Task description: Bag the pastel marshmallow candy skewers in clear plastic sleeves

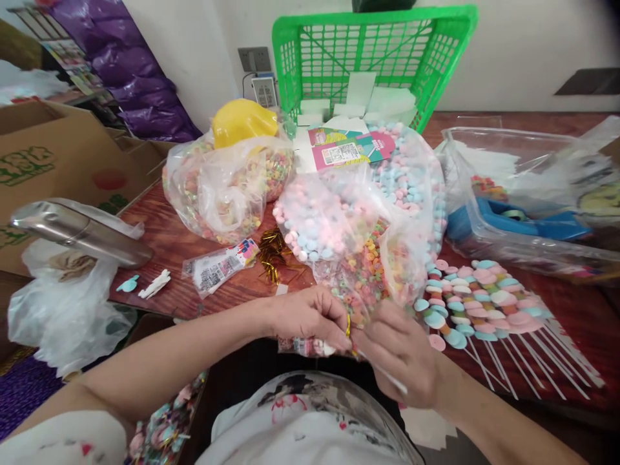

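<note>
My left hand (310, 320) is closed, pinching a gold twist tie (348, 325) between thumb and finger. Against it, my right hand (402, 352) is closed around a white stick (391, 380) whose end pokes out below the fingers. Under my left hand shows a clear wrapper with pink and white candies (303, 347); whether it joins the stick is hidden. Just beyond both hands lies an open bag of colourful ring candies (371, 261). More gold twist ties (274, 253) lie loose on the table, and candy skewers on white sticks (489, 300) are piled at right.
Bags of pink and blue candies (310, 219) stand before a green basket (372, 19). A yellow-topped bag (245, 123) is at back left. A steel flask (82, 232) leans at left near a cardboard box (58, 155). A clear bin (523, 139) holds a blue tape dispenser (513, 223).
</note>
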`<state>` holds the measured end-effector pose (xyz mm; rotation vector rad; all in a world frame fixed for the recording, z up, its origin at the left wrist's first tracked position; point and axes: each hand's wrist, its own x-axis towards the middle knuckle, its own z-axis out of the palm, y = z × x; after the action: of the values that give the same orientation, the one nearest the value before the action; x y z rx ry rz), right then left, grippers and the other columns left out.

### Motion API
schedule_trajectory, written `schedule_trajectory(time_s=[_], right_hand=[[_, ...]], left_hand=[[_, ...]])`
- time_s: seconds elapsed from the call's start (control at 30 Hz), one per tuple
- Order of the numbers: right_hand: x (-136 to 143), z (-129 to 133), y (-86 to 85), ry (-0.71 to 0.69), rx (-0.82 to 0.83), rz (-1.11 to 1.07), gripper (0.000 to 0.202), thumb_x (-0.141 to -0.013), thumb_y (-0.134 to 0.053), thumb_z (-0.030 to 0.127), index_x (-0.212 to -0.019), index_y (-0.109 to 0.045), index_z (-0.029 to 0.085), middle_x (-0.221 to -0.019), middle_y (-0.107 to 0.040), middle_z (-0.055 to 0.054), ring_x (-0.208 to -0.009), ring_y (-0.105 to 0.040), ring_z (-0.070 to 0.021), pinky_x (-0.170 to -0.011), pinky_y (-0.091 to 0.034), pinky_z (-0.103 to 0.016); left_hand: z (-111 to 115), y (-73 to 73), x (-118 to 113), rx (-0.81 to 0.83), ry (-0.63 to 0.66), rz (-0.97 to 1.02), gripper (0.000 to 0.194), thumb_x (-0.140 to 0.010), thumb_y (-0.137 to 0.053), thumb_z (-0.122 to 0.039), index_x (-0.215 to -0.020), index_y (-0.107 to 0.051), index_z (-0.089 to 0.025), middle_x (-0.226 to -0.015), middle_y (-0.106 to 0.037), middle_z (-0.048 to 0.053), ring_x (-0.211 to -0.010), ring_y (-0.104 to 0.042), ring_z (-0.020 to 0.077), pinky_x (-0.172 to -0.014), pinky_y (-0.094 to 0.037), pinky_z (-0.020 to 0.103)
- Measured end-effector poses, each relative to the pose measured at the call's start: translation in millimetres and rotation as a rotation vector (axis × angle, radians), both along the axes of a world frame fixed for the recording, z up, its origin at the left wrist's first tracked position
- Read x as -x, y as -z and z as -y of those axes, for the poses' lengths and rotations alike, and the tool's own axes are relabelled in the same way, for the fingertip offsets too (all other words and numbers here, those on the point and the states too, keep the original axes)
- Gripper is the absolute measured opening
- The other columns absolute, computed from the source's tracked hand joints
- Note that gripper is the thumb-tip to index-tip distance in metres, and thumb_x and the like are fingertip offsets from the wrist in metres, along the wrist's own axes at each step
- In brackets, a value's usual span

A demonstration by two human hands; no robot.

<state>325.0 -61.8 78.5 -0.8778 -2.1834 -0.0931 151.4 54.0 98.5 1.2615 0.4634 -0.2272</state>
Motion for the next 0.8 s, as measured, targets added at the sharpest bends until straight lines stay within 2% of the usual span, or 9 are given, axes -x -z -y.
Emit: schedule_trajectory(time_s=[0.07, 0.17, 0.37, 0.5, 0.57, 0.63, 0.67, 0.73, 0.8], right_hand=[[0.1, 8.9, -4.2, -0.050, -0.082, 0.091, 0.024, -0.086, -0.043, 0.006, -0.099, -0.063, 0.008, -0.069, -0.059, -0.008, -0.069, -0.050, -0.0195, -0.062, -0.042, -0.036], [2.5, 17.9, -3.8, -0.087, -0.071, 0.107, 0.027, -0.088, -0.042, 0.007, -0.104, -0.063, 0.004, -0.078, -0.064, -0.011, -0.076, -0.053, -0.0216, -0.067, -0.044, -0.040], [10.6, 10.7, -5.3, -0.149, 0.075, 0.188, 0.024, -0.090, -0.041, 0.009, -0.091, -0.064, 0.008, -0.072, -0.059, -0.007, -0.066, -0.047, -0.0184, -0.061, -0.036, -0.036], [18.3, 6.2, -11.3, -0.003, 0.063, 0.302, 0.026, -0.093, -0.039, 0.010, -0.083, -0.063, 0.012, -0.076, -0.060, -0.007, -0.074, -0.050, -0.0190, -0.070, -0.035, -0.038], [22.1, 4.8, -10.6, 0.074, 0.065, 0.317, 0.027, -0.094, -0.037, 0.010, -0.080, -0.061, 0.015, -0.079, -0.061, -0.007, -0.078, -0.051, -0.0199, -0.075, -0.034, -0.039], [23.5, -0.8, -6.0, 0.122, 0.060, 0.371, 0.024, -0.092, -0.039, 0.010, -0.081, -0.059, 0.015, -0.077, -0.060, -0.006, -0.075, -0.050, -0.0197, -0.074, -0.033, -0.040], [22.3, -6.3, -2.6, 0.143, 0.062, 0.395, 0.022, -0.091, -0.040, 0.010, -0.081, -0.059, 0.015, -0.075, -0.059, -0.006, -0.071, -0.048, -0.0190, -0.072, -0.033, -0.039], [14.8, -21.9, 3.5, 0.214, 0.121, 0.349, 0.018, -0.088, -0.042, 0.010, -0.080, -0.058, 0.015, -0.072, -0.058, -0.006, -0.067, -0.046, -0.0180, -0.068, -0.033, -0.036], [3.2, -38.6, 4.8, 0.355, 0.249, 0.087, 0.014, -0.082, -0.046, 0.011, -0.072, -0.055, 0.017, -0.067, -0.055, -0.005, -0.065, -0.045, -0.0176, -0.065, -0.034, -0.033]], left_hand=[[-0.9, 0.4, -0.7, 0.146, 0.107, -0.103, 0.022, -0.060, -0.080, -0.031, -0.063, -0.065, -0.014, -0.053, -0.059, -0.003, -0.044, -0.048, 0.0073, -0.041, -0.037, 0.018], [-1.9, 4.3, -3.4, 0.212, 0.236, -0.140, 0.021, -0.057, -0.082, -0.029, -0.062, -0.067, -0.014, -0.053, -0.061, -0.003, -0.045, -0.051, 0.0081, -0.043, -0.041, 0.018], [-6.7, 12.6, -13.7, 0.173, 0.435, -0.066, 0.023, -0.053, -0.085, -0.025, -0.064, -0.069, -0.012, -0.060, -0.067, -0.001, -0.059, -0.058, 0.0119, -0.059, -0.049, 0.022], [-25.8, 7.2, -19.1, 0.056, 0.529, -0.017, 0.029, -0.057, -0.084, -0.031, -0.072, -0.068, -0.012, -0.063, -0.065, -0.003, -0.065, -0.059, 0.0134, -0.065, -0.049, 0.024], [-38.2, -5.2, -20.9, -0.157, 0.665, -0.049, 0.027, -0.065, -0.079, -0.036, -0.076, -0.068, -0.013, -0.064, -0.062, -0.003, -0.065, -0.057, 0.0140, -0.064, -0.047, 0.024], [-43.7, -24.5, -22.1, -0.538, 0.778, -0.133, 0.030, -0.071, -0.073, -0.043, -0.074, -0.068, -0.014, -0.062, -0.058, -0.002, -0.062, -0.054, 0.0146, -0.060, -0.044, 0.025], [-41.9, -35.2, -21.9, -0.785, 0.779, -0.171, 0.031, -0.072, -0.072, -0.045, -0.073, -0.068, -0.014, -0.062, -0.057, -0.001, -0.062, -0.053, 0.0155, -0.059, -0.043, 0.026], [-28.7, -53.4, -18.5, -1.374, 0.617, -0.191, 0.024, -0.076, -0.067, -0.040, -0.076, -0.067, -0.016, -0.070, -0.059, 0.004, -0.069, -0.054, 0.0199, -0.066, -0.044, 0.032], [-7.6, -59.6, -11.7, -1.887, 0.386, -0.169, 0.015, -0.083, -0.054, -0.019, -0.089, -0.067, -0.017, -0.084, -0.061, 0.010, -0.083, -0.054, 0.0261, -0.077, -0.043, 0.041]])
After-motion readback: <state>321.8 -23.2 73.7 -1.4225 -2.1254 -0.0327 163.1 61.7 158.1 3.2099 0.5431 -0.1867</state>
